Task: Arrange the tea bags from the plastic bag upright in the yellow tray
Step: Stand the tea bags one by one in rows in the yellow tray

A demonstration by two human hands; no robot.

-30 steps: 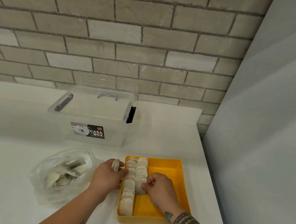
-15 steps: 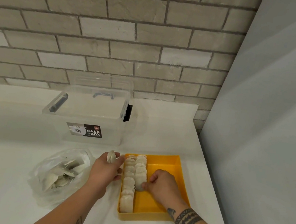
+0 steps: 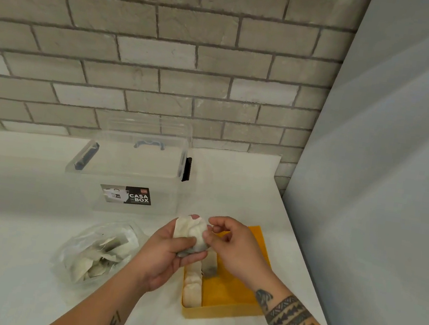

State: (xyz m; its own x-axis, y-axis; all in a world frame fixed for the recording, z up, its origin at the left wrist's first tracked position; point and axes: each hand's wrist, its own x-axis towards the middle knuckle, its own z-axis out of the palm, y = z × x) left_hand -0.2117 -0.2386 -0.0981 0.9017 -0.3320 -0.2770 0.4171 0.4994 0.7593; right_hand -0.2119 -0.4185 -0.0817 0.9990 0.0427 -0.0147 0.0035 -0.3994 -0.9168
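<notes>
Prob. a home kitchen or pantry corner, tho the view's too narrow to be sure. Evidence: white counter [image 3: 232,186] run up against a grey-white brick wall [image 3: 168,47], w/ a plain pale panel [image 3: 386,157] closing the right side. Household stuff on top: clear plastic storage box [image 3: 130,167] w/ a retail "CASA BOX" label [image 3: 128,194], plastic bag [image 3: 70,258] of loose tea bags [image 3: 106,253], small yellow tray [image 3: 223,315]. Light is soft & even, indoors.
</notes>
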